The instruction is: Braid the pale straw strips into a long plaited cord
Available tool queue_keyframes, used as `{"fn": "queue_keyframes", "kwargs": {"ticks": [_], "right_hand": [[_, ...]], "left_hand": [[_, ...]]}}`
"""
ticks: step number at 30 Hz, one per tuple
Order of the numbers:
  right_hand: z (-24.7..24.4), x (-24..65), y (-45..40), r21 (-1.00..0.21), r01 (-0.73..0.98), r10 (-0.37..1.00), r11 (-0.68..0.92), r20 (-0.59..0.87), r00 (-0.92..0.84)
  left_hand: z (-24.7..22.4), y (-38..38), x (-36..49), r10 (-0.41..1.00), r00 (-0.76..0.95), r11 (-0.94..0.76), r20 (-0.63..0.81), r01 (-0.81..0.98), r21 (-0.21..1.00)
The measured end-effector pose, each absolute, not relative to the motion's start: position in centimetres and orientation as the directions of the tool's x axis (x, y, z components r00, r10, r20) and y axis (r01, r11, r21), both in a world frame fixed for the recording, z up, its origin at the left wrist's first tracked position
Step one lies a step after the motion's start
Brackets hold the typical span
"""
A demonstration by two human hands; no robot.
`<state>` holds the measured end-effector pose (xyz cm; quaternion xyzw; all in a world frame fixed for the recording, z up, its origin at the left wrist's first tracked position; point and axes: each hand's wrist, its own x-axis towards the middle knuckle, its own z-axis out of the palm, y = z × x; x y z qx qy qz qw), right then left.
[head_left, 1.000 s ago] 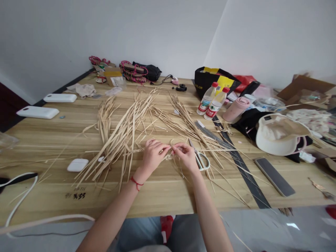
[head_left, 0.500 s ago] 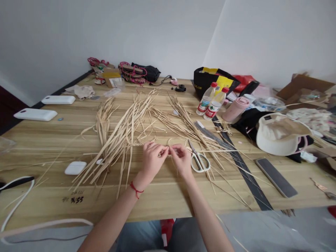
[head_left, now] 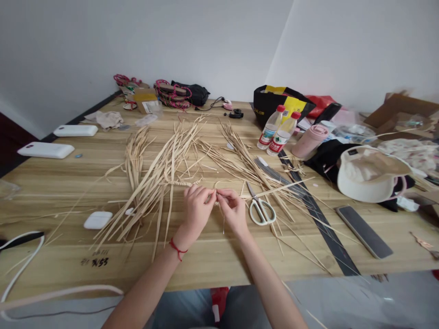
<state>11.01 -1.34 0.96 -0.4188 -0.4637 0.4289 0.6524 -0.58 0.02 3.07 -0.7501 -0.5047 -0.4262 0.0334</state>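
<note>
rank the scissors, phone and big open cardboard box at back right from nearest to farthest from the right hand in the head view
1. Scissors: just right of the right hand.
2. Phone: farther right, toward the front.
3. Cardboard box: far right, toward the back.

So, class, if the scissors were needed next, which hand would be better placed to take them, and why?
Probably the right hand: the scissors lie just to its right. The left hand is farther off, beyond the right one. Both are occupied with plaited straw, though.
</note>
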Motion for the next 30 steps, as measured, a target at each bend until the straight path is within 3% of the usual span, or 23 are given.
{"fn": "queue_keyframes", "kwargs": {"ticks": [5, 9, 12, 20, 30], "right_hand": [[1.1, 10.9, -1.1, -0.93, -0.346, 0.983, 0.12, 0.062, 0.174], [0.7, 10.8, -1.0, -0.926, -0.367, 0.984, 0.086, 0.021, 0.177], [0.5, 10.5, -1.1, -0.941, -0.313, 0.98, 0.127, 0.071, 0.185], [0.4, 10.0, -1.7, -0.927, -0.004, 0.907, 0.375, 0.367, 0.207], [0.4, 10.1, -1.8, -0.905, 0.109, 0.881, 0.41, 0.424, 0.21]], "left_hand": [[3.3, 0.1, -0.8, 0.73, 0.134, -0.476, 0.67, 0.803, 0.357], [3.4, 0.1, -0.9, 0.725, 0.159, -0.472, 0.67, 0.823, 0.315], [3.2, 0.0, -0.8, 0.726, 0.165, -0.462, 0.668, 0.836, 0.296], [2.9, -0.5, -0.3, 0.745, 0.129, -0.442, 0.655, 0.831, 0.339], [2.4, -0.9, 0.0, 0.715, 0.221, -0.493, 0.664, 0.832, 0.255]]}}
